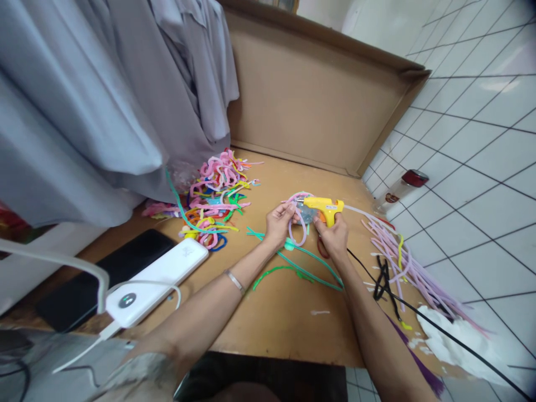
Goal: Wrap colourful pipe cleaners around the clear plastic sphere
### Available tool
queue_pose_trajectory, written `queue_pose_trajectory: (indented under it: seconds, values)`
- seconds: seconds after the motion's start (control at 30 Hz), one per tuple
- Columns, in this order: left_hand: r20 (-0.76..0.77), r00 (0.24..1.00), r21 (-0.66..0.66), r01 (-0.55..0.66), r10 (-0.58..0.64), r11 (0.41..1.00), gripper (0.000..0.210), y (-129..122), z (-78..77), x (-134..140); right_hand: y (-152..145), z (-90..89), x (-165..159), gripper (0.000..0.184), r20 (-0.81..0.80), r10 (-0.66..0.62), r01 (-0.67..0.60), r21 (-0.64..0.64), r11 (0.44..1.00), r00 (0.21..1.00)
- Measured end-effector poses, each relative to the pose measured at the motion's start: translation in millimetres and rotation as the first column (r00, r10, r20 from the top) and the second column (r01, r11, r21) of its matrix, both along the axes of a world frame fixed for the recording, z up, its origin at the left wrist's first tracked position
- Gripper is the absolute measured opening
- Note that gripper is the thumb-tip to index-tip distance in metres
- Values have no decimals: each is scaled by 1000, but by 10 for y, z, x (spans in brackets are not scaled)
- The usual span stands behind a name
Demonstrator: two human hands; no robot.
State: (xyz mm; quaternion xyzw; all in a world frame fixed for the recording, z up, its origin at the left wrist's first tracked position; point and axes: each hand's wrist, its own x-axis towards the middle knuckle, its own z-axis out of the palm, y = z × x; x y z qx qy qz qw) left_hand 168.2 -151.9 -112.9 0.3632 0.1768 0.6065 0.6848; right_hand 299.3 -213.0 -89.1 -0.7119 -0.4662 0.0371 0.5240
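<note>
My right hand (334, 234) is wrapped round the handle of a yellow glue gun (324, 204), whose nozzle points left. Its black cord runs off to the lower right. My left hand (278, 224) pinches a looped lilac pipe cleaner (295, 239) close to the nozzle. Behind the two hands lies a clear bluish thing (307, 213), partly hidden, whose kind I cannot make out. Under my forearms, teal pipe cleaners (312, 270) and a bent green pipe cleaner (274, 270) rest on the wooden table (276, 329).
A tangled heap of coloured pipe cleaners (218, 178) lies at the left, near a white power bank (157, 282) and a black phone (113, 279). At the right are lilac pipe cleaners (414, 268), white tissue (454, 338) and a red-lidded bottle (400, 191). Cardboard (310, 84) stands behind.
</note>
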Motion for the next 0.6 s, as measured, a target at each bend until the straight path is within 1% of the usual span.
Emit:
queue_pose_trajectory:
  seconds: [0.17,0.37,0.5,0.6]
  values:
    - [-9,1000,2,3,-3,1000,41,-11,1,1,12,-27,26,38,-1,-15,15,-1,1000,1000]
    - [-18,1000,3,0,0,1000,39,-11,-1,-2,18,-14,55,39,-21,-18,19,52,998,1000]
    - [8,1000,-20,-8,8,1000,40,7,-4,-2,8,-26,41,36,3,0,0,26,1000,1000]
    - [23,1000,-31,5,-5,999,41,13,-3,-1,4,-43,23,38,1,27,-27,15,1000,1000]
